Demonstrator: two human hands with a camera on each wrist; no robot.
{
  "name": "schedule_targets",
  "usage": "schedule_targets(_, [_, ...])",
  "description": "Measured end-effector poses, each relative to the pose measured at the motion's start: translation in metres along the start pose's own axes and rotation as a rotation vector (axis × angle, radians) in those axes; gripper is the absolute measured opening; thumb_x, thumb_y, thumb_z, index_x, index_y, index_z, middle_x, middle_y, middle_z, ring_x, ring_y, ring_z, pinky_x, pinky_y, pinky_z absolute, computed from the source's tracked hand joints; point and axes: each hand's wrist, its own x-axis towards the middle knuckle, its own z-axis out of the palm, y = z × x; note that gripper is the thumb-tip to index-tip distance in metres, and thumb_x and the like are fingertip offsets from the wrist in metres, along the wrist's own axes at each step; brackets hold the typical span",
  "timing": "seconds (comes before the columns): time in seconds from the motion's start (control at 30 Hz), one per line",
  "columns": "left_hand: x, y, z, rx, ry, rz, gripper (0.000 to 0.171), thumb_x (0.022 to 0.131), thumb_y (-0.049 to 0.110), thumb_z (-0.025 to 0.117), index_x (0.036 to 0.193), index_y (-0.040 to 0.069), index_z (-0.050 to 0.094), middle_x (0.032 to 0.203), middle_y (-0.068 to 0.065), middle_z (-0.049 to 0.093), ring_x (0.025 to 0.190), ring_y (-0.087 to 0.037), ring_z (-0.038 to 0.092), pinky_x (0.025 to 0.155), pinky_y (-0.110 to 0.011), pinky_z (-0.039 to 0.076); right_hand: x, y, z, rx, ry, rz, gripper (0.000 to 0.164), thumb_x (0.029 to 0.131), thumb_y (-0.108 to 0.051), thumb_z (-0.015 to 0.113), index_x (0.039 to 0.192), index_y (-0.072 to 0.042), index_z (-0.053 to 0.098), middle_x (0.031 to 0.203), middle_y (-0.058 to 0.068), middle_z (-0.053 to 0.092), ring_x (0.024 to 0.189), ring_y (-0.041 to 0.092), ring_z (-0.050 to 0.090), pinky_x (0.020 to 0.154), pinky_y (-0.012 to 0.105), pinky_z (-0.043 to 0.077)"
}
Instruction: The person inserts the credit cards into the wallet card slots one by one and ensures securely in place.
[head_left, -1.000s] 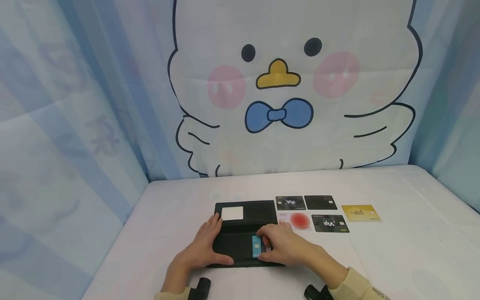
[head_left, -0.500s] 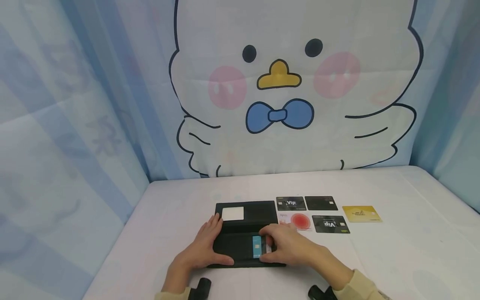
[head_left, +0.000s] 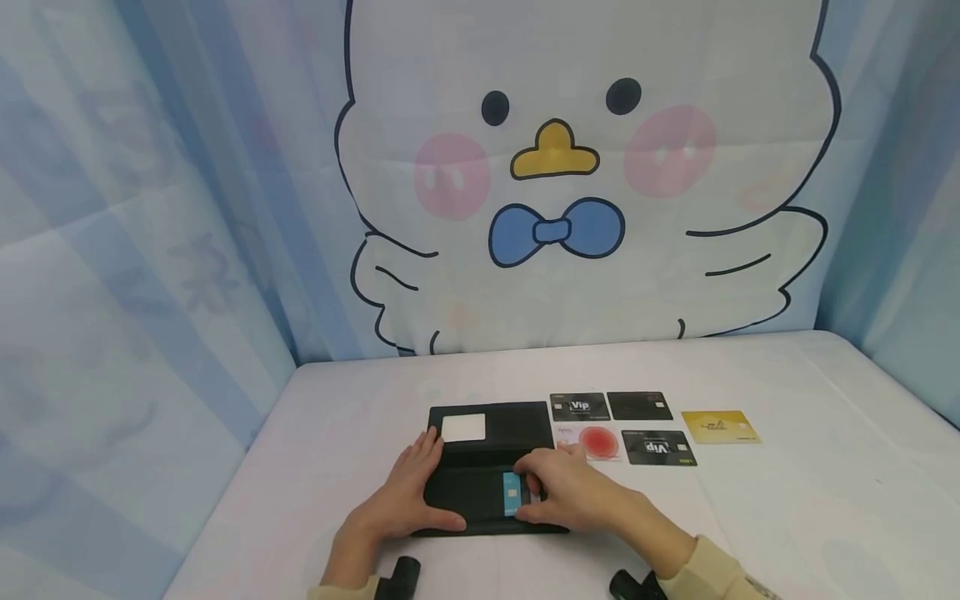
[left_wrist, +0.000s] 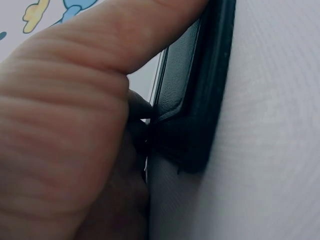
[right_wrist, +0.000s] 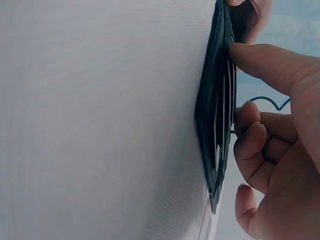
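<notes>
An unfolded black wallet (head_left: 472, 492) lies on the table, with a white rectangle (head_left: 463, 427) on its far half. My left hand (head_left: 401, 492) rests along its left side, thumb stretched over the near half and fingers by the fold. A blue card (head_left: 512, 494) with a chip shows at the right of the near half. My right hand (head_left: 573, 492) pinches this card between thumb and index finger, at its near and far edges. In the right wrist view the thumb (right_wrist: 265, 60) touches the wallet's layered side; the card's blue face is hidden there.
Right of the wallet lie a black Vip card (head_left: 581, 407), a plain black card (head_left: 639, 406), a white card with a red circle (head_left: 600, 442), another black Vip card (head_left: 659, 448) and a gold card (head_left: 721, 427). A cartoon-printed curtain (head_left: 555, 292) stands behind the table.
My right hand has shifted very slightly right and then back left at the blue card. The left hand, wallet and loose cards stay in place.
</notes>
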Motion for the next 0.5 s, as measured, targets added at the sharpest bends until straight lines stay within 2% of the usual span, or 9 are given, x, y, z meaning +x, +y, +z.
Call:
schedule_targets(0.17, [0.0000, -0.0003, -0.0002, 0.000, 0.001, -0.001, 0.119, 0.073, 0.048, 0.089, 0.158, -0.003, 0.023, 0.167, -0.018, 0.006, 0.153, -0.037, 0.001, 0.122, -0.055, 0.003, 0.0004, -0.0023, -0.0001, -0.002, 0.000, 0.019, 0.043, 0.083, -0.029, 0.084, 0.113, -0.004, 0.067, 0.074, -0.013, 0.049, 0.082, 0.006, 0.050, 0.079, 0.045, 0.031])
schedule_targets(0.33, [0.0006, -0.0008, 0.0002, 0.008, -0.003, 0.004, 0.119, 0.074, 0.049, 0.088, 0.158, -0.004, 0.022, 0.167, -0.019, 0.006, 0.153, -0.037, 0.001, 0.122, -0.055, 0.002, -0.0013, -0.0026, -0.0004, -0.007, 0.007, 0.045, 0.051, 0.080, -0.036, 0.086, 0.116, -0.005, 0.068, 0.075, -0.012, 0.050, 0.082, 0.007, 0.050, 0.081, 0.048, 0.031])
schedule_targets(0.5, [0.0012, -0.0006, 0.0004, 0.010, 0.002, -0.002, 0.119, 0.073, 0.048, 0.089, 0.158, -0.003, 0.023, 0.167, -0.019, 0.006, 0.153, -0.036, 0.002, 0.122, -0.054, 0.002, -0.0040, 0.0000, -0.0052, 0.001, 0.032, 0.047, 0.055, 0.080, -0.039, 0.086, 0.120, -0.006, 0.066, 0.082, -0.012, 0.052, 0.084, 0.006, 0.052, 0.077, 0.044, 0.030])
